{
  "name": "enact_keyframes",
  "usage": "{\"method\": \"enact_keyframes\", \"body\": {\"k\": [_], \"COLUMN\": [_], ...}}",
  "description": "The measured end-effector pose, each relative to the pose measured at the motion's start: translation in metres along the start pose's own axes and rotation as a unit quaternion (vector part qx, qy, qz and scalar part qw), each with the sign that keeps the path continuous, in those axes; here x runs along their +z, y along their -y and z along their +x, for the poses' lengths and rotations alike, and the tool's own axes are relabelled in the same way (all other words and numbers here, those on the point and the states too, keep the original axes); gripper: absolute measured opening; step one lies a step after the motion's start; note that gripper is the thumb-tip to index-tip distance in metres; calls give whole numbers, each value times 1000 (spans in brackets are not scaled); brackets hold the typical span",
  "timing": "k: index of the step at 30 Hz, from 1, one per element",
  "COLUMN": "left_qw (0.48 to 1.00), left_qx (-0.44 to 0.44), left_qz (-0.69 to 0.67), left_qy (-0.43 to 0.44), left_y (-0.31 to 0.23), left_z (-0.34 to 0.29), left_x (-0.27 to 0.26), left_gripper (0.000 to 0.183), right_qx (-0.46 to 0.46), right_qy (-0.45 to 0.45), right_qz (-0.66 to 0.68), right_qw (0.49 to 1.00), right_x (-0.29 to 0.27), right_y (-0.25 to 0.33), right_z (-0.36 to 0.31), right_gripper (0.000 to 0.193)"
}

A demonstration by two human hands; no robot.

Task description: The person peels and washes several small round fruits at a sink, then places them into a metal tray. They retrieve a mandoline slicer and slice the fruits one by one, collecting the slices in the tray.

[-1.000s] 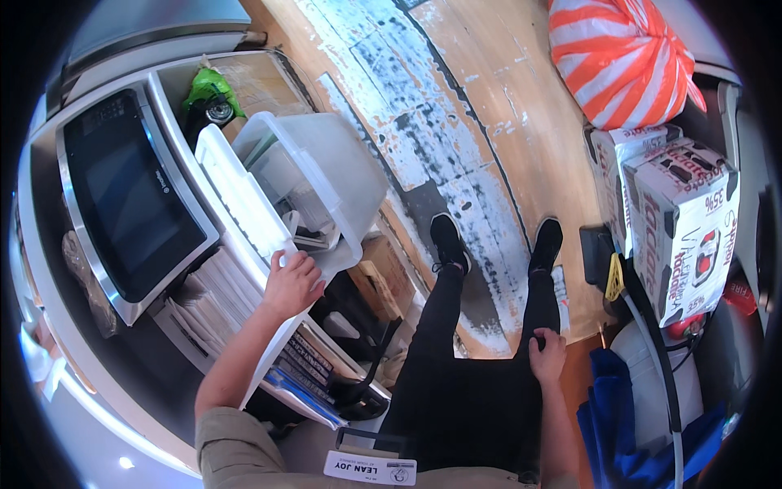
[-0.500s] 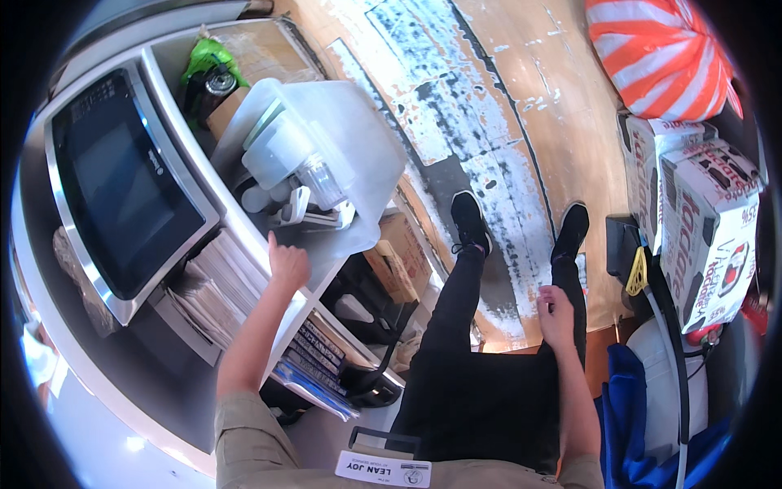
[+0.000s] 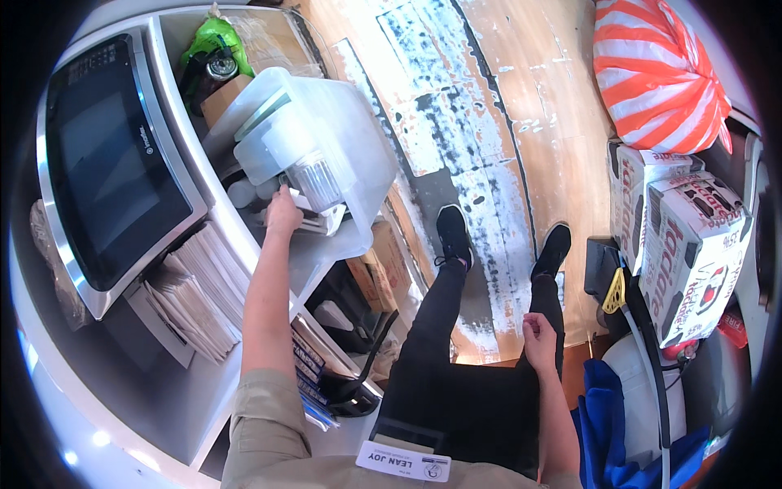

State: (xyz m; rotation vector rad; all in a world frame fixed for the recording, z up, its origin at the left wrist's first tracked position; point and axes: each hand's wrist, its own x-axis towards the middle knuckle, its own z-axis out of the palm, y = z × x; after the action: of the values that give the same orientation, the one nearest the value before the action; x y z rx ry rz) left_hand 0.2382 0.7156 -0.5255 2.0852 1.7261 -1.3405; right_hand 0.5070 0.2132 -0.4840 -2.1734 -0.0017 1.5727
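Observation:
My left hand reaches up into a clear plastic bin that sticks out from a white shelf. Its fingertips rest on small white items just below a ribbed clear cup and a white lidded container. The fingers are hidden behind the back of the hand. My right hand lies on my right thigh, loosely curled and holding nothing. I am seated, with black trousers and black shoes over the wooden floor.
A microwave stands left of the bin, above a stack of papers. A green bag sits on the upper shelf. On the right are an orange-and-white striped bag, printed cardboard boxes and blue cloth.
My left hand moved from the bin's near edge further up and in, onto the white items. The view shifted as my head turned. My right hand stayed on the thigh.

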Motion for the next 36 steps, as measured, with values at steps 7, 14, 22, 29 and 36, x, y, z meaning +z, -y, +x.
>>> {"method": "enact_keyframes", "body": {"k": [7,14,22,29,36], "left_qw": [998,993,957,938,885], "left_qx": [56,112,270,289,271], "left_qz": [-14,12,-72,-184,-361], "left_qy": [-40,-48,-72,-59,-117], "left_y": [-13,-42,-47,9,20], "left_z": [-64,-134,-220,-339,-393], "left_x": [-63,-127,-185,-235,-290], "left_gripper": [47,28,34,40,34], "right_qx": [-33,-69,-269,-477,-501], "right_qy": [18,24,34,44,151], "right_qz": [9,28,-3,-149,-254], "right_qw": [999,997,963,865,813], "right_x": [-1,-3,-25,-39,-83], "right_y": [19,56,174,297,359], "right_z": [-7,-26,-108,-216,-268], "right_gripper": [16,18,29,69,94]}}
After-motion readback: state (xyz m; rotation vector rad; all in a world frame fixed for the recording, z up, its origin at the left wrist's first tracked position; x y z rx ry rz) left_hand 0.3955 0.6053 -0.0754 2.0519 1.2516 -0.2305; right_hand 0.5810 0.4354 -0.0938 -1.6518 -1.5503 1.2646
